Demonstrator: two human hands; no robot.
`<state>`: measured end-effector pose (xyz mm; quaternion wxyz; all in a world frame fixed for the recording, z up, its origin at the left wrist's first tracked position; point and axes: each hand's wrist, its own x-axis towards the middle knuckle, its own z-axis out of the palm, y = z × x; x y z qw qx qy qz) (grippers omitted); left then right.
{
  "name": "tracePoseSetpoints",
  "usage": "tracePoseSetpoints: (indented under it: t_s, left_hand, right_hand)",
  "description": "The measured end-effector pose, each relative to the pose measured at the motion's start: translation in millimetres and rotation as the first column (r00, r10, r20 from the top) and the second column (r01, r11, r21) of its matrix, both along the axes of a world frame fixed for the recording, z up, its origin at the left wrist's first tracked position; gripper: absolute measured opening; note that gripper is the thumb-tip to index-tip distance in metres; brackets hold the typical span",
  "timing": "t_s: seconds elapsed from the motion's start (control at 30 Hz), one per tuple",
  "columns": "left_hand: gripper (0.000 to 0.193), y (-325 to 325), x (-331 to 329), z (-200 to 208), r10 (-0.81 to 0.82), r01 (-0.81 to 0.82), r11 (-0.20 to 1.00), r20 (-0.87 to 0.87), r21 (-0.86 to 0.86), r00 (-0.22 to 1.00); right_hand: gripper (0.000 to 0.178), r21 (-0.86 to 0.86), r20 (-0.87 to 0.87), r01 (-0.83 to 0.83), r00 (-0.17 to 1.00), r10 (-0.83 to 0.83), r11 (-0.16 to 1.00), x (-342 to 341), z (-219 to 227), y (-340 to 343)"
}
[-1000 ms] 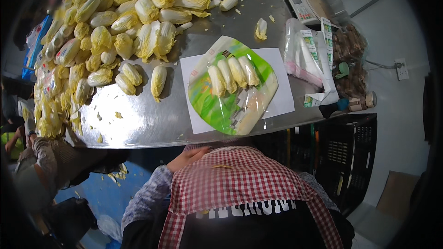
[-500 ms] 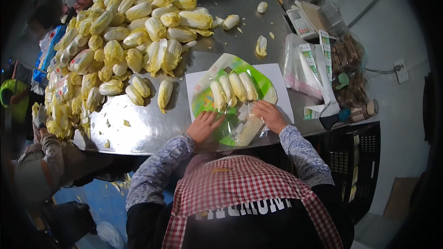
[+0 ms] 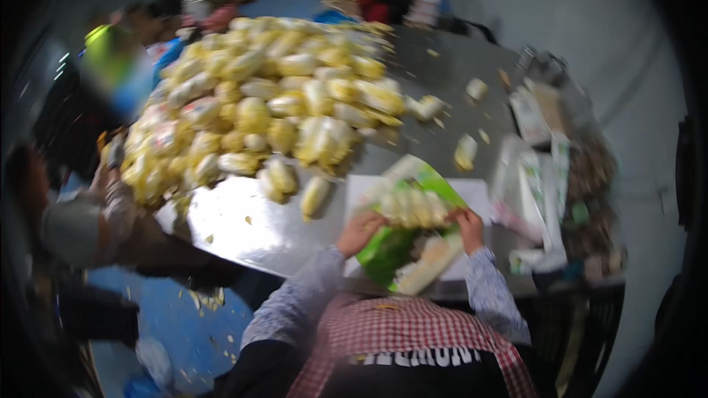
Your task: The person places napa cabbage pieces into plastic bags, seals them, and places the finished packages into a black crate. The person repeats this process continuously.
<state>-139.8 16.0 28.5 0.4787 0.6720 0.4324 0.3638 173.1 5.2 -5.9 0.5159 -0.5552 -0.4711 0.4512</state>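
Observation:
A green and clear plastic bag (image 3: pixel 383 249) lies in front of me at the table's near edge. Several small napa cabbages (image 3: pixel 417 208) sit side by side in a row on it; the blur hides whether they are fully inside. My left hand (image 3: pixel 361 233) is closed at the bag's left edge, beside the row. At the right end of the row, my right hand (image 3: pixel 467 228) pinches the bag's other edge. Beneath the bag is a white sheet (image 3: pixel 476 193). A pale strip (image 3: pixel 431 265) shows on the bag's near part.
A large heap of napa cabbages (image 3: pixel 251 96) covers the left of the metal table (image 3: pixel 236 239). Loose cabbages, one of them a small cabbage (image 3: pixel 465 152), lie beyond the bag. Plastic packaging (image 3: pixel 516 184) and a scale (image 3: pixel 529 116) are at right. Co-workers stand left and far.
My view has swung, shifting the scene right and down and blurring it. My hands have moved from the bag's near part up to both ends of the cabbage row, and their fingers have closed.

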Motion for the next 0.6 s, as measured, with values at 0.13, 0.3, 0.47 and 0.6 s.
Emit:
tracePoseSetpoints:
  t_s: [0.13, 0.3, 0.47, 0.6]
  left_hand:
    - [0.027, 25.0, 21.1, -76.9, 0.074, 0.01, 0.911, 0.189, -0.411, 0.979]
    - [0.033, 12.0, 38.0, -71.4, 0.288, -0.316, 0.934, -0.17, -0.168, 0.942]
    - [0.035, -1.9, 47.8, -49.1, 0.393, -0.381, 0.919, -0.345, 0.104, 0.852]
    - [0.039, 8.0, 53.5, -54.1, 0.344, -0.37, 0.928, -0.495, 0.048, 0.798]
  right_hand:
    - [0.028, -0.178, 0.147, 0.094, 0.987, -0.068, 0.98, -7.1, -13.1, -4.5]
    - [0.034, -0.14, 0.324, 0.195, 0.935, -0.142, 0.971, -25.0, -32.0, 3.2]
    - [0.036, 0.193, 0.551, 0.194, 0.79, -0.27, 0.962, -17.7, -81.0, 9.9]
    - [0.041, 0.042, 0.411, 0.297, 0.865, -0.287, 0.954, 6.7, -128.4, 14.5]
